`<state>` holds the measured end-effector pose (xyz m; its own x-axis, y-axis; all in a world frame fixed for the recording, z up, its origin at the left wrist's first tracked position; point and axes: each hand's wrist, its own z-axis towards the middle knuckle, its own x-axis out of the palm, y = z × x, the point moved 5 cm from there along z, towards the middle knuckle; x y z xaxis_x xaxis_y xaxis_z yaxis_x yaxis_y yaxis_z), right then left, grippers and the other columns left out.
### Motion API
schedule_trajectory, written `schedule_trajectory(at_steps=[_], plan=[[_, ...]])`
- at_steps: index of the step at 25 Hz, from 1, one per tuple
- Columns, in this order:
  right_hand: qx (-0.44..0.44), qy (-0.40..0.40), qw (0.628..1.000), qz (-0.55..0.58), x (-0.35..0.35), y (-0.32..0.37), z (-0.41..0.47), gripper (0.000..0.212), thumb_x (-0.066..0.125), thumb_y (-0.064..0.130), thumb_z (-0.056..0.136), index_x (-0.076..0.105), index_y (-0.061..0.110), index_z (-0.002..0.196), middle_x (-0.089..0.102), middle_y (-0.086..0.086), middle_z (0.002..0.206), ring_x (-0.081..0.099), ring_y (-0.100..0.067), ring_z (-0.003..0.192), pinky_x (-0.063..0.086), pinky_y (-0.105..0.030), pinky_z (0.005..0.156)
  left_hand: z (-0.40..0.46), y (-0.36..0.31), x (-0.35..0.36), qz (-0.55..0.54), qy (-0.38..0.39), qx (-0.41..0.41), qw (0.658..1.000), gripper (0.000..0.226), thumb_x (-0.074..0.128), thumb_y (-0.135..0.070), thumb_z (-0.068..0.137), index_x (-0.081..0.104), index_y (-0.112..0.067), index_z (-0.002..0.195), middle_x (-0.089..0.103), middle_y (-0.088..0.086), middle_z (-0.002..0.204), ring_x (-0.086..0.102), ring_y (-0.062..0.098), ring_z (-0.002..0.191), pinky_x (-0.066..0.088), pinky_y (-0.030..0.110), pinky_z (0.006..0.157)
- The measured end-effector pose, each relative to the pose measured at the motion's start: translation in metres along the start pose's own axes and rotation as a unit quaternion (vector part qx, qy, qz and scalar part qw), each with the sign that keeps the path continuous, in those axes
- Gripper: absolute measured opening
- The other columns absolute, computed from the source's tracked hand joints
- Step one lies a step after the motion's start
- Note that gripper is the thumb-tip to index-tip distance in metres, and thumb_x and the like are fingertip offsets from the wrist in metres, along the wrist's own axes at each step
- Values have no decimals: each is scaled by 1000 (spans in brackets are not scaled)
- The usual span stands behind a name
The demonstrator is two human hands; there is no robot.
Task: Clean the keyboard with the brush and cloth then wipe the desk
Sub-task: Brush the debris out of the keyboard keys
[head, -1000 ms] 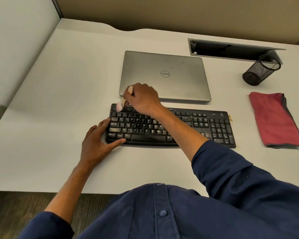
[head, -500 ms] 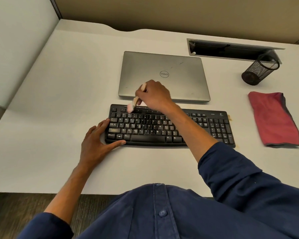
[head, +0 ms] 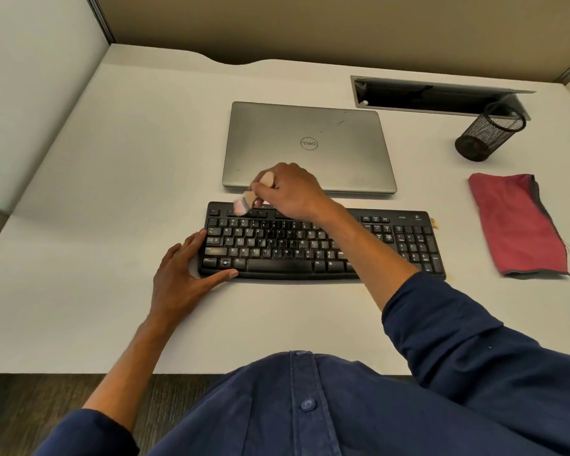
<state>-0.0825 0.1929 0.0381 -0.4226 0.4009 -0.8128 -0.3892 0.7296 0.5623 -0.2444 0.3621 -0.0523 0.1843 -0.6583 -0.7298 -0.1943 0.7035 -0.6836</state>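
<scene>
A black keyboard lies on the white desk, in front of me. My right hand grips a small wooden-handled brush, whose pale bristles touch the top key row near the left end. The brush is motion-blurred. My left hand rests flat on the desk against the keyboard's left end, thumb along its front edge and fingers by its side. A folded red cloth lies on the desk to the right of the keyboard.
A closed silver laptop sits just behind the keyboard. A black mesh pen cup stands at the back right, beside an open cable slot. Partition walls close the desk on the left and back.
My right hand swept the brush right along the top key row, then back left a little. The left hand and keyboard stayed put.
</scene>
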Motion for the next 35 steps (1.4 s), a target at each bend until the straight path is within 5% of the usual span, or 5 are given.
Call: schedule_trajectory(at_steps=[13,19,25,30,35], plan=[[144,-82,986,11,-71,-114,-52,23,59,32,91,79,21,92,75,1,80,65,-20,73,43,-30,61,-3,-7,-3,-18,-11,0,1000,100,78,-71,62,46,-28,147,57,-8,139,50,19,122,39,34,97],[180,-109,977,16,-95,-151,-82,22,59,29,92,79,19,91,75,0,81,54,-13,61,39,-28,57,-3,-8,-2,-24,-21,-2,999,90,80,-53,67,47,-27,147,57,-4,141,50,22,125,40,38,102],[193,-138,971,29,-115,-181,-117,22,57,25,90,78,25,83,76,3,74,55,-16,62,42,-32,62,-3,-8,-3,-25,-15,-5,1000,92,74,-59,65,47,-27,147,59,-1,138,52,24,124,42,42,102],[206,-162,965,19,-133,-201,-144,25,54,15,94,78,10,87,75,-5,81,55,1,53,33,-28,53,-3,-8,-3,-25,-12,-1,1000,92,74,-58,66,46,-25,147,59,2,138,52,26,124,42,43,103],[258,-205,943,-44,-150,-207,-160,26,56,19,89,72,21,69,73,-1,74,59,-27,73,41,-35,63,-2,-5,-1,-20,-11,7,1000,91,74,-59,66,47,-26,147,58,-4,140,51,20,124,40,35,100]])
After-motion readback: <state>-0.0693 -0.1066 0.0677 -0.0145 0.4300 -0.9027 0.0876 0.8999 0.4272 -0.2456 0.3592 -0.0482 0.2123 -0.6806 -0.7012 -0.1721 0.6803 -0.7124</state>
